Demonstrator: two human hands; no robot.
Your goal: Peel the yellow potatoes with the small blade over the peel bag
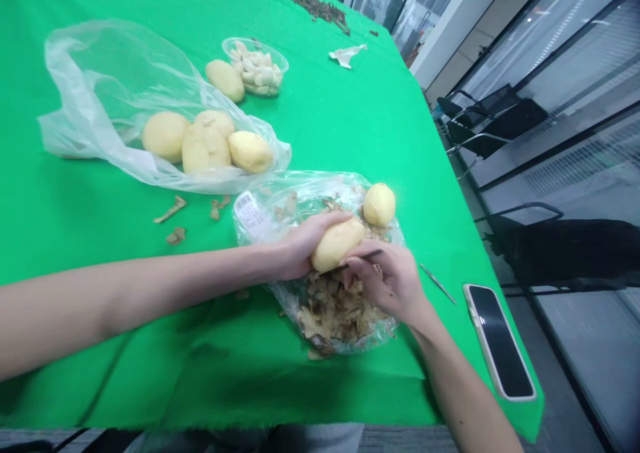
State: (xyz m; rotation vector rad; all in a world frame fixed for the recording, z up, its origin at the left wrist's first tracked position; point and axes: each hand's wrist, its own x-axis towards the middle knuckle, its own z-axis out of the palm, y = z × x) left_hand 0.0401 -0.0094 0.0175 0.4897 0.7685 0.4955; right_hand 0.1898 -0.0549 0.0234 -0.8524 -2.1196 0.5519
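Note:
My left hand (303, 245) is closed around a pale peeled potato (338, 245). Pinched in my right hand (385, 274) is a thin dark tool (371, 255), perhaps a small blade; its near end meets the potato's lower side, and its exact kind is hard to see. Beneath both hands lies a clear plastic bag (260, 239) with brown potato peelings (340, 313) heaped on it. Another peeled potato (379, 204) rests at the bag's far right, a little beyond my right hand.
An open plastic bag (80, 133) holds several potatoes (206, 147) at left. Behind it, one potato (225, 81) sits beside a tub of pale pieces (259, 73). A thin metal tool (438, 283) and a phone (501, 341) lie rightward, near the table's edge.

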